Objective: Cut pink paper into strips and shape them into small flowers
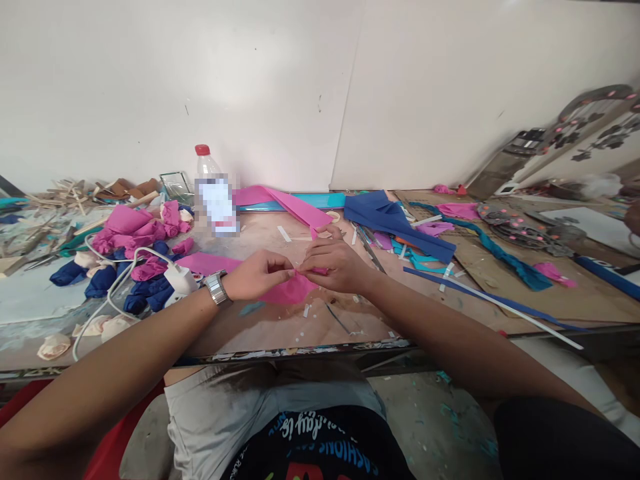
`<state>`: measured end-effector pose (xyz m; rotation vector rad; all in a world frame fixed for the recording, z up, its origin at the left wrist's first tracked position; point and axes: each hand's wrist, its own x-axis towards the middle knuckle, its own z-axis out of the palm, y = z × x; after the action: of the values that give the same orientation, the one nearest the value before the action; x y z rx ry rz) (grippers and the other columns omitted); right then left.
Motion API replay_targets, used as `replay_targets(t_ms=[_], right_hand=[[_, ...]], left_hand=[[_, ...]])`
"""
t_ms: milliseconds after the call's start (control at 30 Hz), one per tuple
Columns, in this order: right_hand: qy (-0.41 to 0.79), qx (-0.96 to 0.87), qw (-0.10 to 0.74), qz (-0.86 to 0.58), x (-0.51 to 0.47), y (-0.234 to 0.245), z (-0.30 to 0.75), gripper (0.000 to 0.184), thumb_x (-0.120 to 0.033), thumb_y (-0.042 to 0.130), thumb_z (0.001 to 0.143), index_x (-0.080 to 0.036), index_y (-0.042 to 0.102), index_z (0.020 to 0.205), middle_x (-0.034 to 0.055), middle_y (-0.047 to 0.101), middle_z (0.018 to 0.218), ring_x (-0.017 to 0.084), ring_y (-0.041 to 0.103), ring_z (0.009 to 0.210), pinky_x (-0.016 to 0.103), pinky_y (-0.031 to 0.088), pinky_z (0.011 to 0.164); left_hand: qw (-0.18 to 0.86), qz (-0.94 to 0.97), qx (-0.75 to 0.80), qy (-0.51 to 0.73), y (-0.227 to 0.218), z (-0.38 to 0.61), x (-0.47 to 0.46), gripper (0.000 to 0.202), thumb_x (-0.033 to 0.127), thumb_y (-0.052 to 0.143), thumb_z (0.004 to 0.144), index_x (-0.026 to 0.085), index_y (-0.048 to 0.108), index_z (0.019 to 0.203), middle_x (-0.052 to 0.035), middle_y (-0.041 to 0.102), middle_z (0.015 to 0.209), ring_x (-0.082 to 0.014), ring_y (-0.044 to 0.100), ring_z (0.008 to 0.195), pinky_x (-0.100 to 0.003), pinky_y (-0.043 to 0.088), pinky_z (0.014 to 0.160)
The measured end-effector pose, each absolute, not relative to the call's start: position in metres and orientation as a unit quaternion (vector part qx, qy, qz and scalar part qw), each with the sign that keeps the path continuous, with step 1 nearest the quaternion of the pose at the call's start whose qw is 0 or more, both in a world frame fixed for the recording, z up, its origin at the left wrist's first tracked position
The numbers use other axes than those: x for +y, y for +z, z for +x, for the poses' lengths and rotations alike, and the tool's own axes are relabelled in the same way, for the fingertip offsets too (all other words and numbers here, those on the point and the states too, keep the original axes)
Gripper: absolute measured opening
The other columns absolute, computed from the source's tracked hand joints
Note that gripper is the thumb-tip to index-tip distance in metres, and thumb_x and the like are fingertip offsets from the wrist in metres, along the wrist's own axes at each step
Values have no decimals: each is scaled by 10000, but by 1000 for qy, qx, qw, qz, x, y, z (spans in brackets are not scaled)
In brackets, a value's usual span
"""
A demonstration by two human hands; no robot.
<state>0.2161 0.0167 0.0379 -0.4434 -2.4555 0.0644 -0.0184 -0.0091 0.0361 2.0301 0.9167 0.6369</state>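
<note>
Soft, even light fills the room, and the white wall [150, 80] carries a broad pale sheen. Shadows are faint, with a weak one on the worktable [280, 327] under the forearms. The centre is sharp: the left hand [257, 275], right hand [333, 267] and pink paper sheet [293, 291] look crisp. The wide lens bows the table edge and stretches the arms; the decorated panels [595, 123] at the right edge smear, and the bottle label [217, 203] is pixelated

Bare tabletop [280, 323] lies near the front edge; bottle [213, 193] behind, charger [179, 279] and pink-and-blue pile [133, 257] left.
</note>
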Motion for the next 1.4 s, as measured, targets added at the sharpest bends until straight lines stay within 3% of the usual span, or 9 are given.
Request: replay_targets(t_ms=[100,267,400,733,1067,1400], right_hand=[[8,-929,326,-174,16,38,217,141,-263,623,944,-250,742,870,-1,758,796,183,680,858,463,283,1058],[18,-927,317,-200,16,39,217,116,-285,638,927,-237,739,900,17,746,830,194,678,888,447,276,1040],[26,-925,312,-216,14,40,214,146,-283,614,942,-224,719,859,13,727,810,197,655,896,438,265,1039],[71,-920,294,-250,13,40,209,115,-267,608,913,-208,671,838,18,727,848,216,614,972,415,271,1030],[39,-922,297,-243,11,41,209,129,-272,584,945,-216,646,846,12,710,847,213,598,967,419,253,1025],[129,-926,258,-245,11,42,206,105,-211,546,900,-194,603,813,29,700,865,219,591,980,430,278,1011]], left_hand=[[407,796,364,260,35,-18,-9,391,429,546,953,128,602,709,55,368,580,-78,294,550,-229,229,516],[383,802,361,282,32,-17,-9,332,386,553,955,127,648,770,28,490,642,-90,390,593,-226,306,561],[303,833,362,290,34,-17,-12,270,327,551,952,144,681,803,15,581,684,-103,470,634,-235,358,619],[89,891,369,248,39,-16,-19,216,282,530,952,182,709,883,-17,706,745,-148,597,671,-272,346,641],[208,852,386,286,39,-15,-21,267,314,518,967,162,710,857,-6,699,749,-123,560,651,-248,368,637],[81,897,356,249,37,-14,-21,188,264,552,948,191,711,881,-23,699,742,-155,599,688,-261,348,641]])
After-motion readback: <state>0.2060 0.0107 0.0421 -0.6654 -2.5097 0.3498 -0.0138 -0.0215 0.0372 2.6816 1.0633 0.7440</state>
